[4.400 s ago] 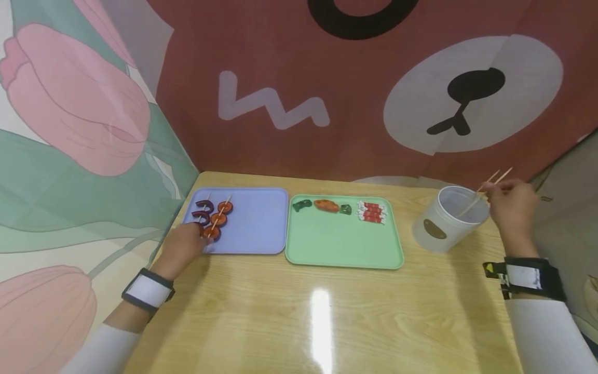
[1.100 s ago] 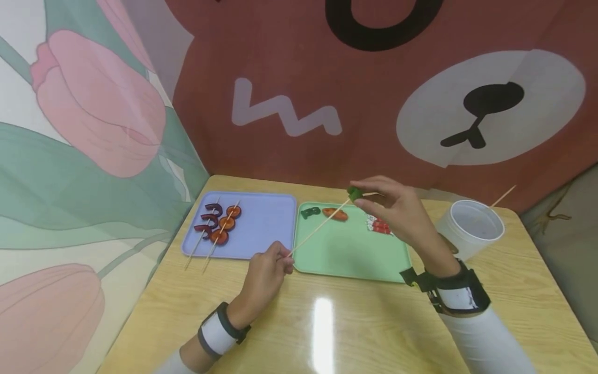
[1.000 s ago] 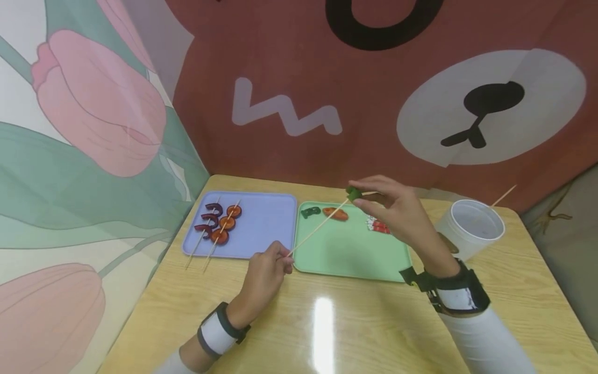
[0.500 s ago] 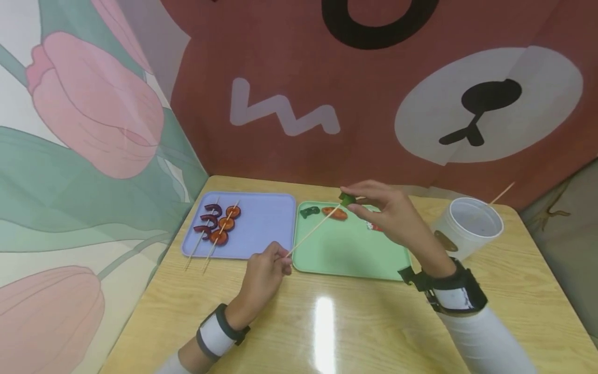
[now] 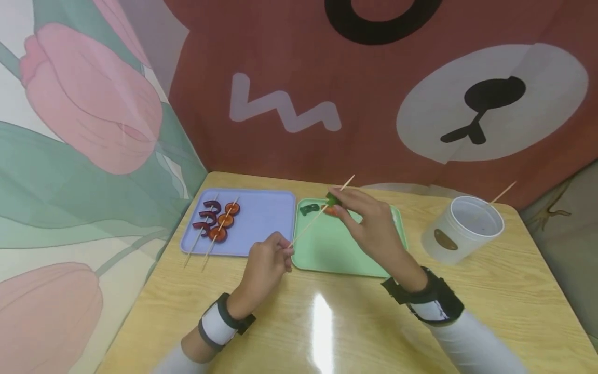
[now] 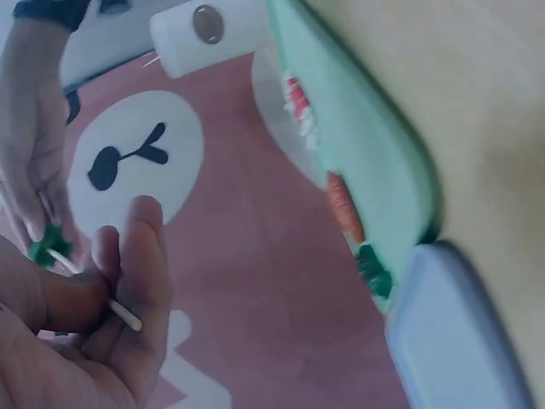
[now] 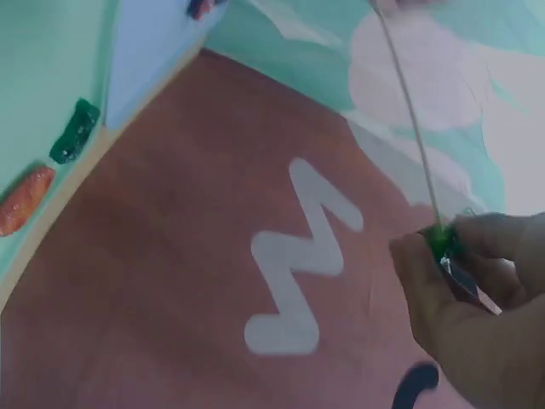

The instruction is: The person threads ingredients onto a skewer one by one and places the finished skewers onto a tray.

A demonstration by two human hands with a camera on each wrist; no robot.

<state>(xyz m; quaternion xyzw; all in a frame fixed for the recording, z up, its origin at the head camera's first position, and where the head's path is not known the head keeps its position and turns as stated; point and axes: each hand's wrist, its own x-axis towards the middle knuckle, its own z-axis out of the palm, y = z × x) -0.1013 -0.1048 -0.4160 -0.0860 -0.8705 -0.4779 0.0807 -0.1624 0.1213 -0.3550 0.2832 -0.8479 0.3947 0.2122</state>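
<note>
My left hand (image 5: 267, 266) pinches a thin bamboo skewer (image 5: 306, 229) near its lower end, and the blunt tail pokes out past the fingers in the left wrist view. The skewer slants up to the right over the green tray (image 5: 343, 257). Thumb and fingers of my right hand (image 5: 374, 223) pinch a small green pepper piece (image 5: 332, 199) threaded on it, with the pointed tip standing out beyond. Below lie a dark green piece (image 5: 309, 209) and an orange piece (image 5: 330, 211), partly covered. Red-and-white pieces (image 6: 300, 111) show in the left wrist view; my right hand hides them from the head.
A lilac tray (image 5: 268, 223) on the left bears two loaded skewers, one with dark purple curled pieces (image 5: 207, 214), one with round orange-brown slices (image 5: 225, 221). At right a white tub (image 5: 432, 246) leans, a bare skewer (image 5: 504, 192) sticking out. A printed wall stands behind.
Earlier the left hand was at the lilac tray and the right drew a skewer from the tub. Since then the right hand has pushed the pepper piece down-left along the skewer, and the tip now shows.
</note>
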